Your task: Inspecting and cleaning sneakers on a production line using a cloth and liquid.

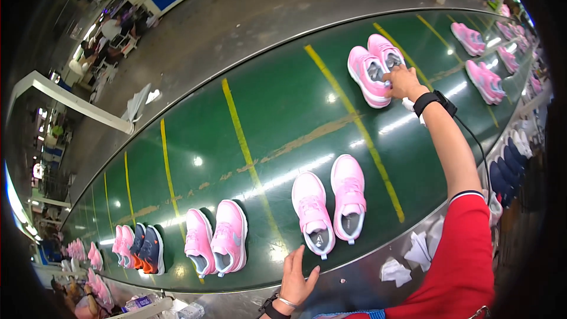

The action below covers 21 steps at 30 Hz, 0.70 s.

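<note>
1. The far pink shoes sit beyond and right of the near pink shoes; the right hand curls at their heels, whether pinching I cannot tell.
2. Left hand: spread, empty, just short of the near pink shoes.
3. Best handle heels lightly, keeping the pair aligned.

Bright light throws white glare streaks on the green belt below and left of the right hand; fisheye bending and blackness grow farther from it.

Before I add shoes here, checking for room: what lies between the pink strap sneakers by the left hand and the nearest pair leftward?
In the head view: bare green conveyor belt, crossed by a faded yellow stripe.
</note>
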Motion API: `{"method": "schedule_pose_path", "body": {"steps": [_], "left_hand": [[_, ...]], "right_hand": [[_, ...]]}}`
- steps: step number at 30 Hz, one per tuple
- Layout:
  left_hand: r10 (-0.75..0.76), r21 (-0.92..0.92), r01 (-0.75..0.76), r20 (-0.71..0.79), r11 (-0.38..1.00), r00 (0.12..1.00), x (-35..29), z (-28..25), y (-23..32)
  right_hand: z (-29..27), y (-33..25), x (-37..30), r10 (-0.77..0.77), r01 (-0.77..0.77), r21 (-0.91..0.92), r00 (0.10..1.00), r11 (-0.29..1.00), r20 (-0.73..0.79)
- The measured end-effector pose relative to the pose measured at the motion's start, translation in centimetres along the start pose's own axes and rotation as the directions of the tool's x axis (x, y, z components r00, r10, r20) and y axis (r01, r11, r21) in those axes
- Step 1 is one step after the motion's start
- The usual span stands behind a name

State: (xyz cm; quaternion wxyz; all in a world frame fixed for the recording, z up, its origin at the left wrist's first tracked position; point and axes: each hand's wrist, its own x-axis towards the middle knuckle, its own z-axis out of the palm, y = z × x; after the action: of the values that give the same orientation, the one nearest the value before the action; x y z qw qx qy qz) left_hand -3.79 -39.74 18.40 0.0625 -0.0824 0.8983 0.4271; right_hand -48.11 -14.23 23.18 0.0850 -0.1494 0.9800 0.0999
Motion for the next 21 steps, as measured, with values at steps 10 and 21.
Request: {"method": "schedule_pose_path", "body": {"steps": [10, 21], "left_hand": [[-0.148, -0.204, 0.154, 0.044, 0.967, 0.988, 7.4, 3.8, -3.9], [-0.514, -0.842, 0.413, 0.198, 0.347, 0.835, 7.7, 3.6, -6.7]], "right_hand": [[6.1, -5.0, -5.3, 0.357, 0.199, 0.828, 0.832, 0.525, -0.426], [12.7, -17.2, -26.6, -0.022, -0.320, 0.847, 0.939, -0.425, 0.343]]}}
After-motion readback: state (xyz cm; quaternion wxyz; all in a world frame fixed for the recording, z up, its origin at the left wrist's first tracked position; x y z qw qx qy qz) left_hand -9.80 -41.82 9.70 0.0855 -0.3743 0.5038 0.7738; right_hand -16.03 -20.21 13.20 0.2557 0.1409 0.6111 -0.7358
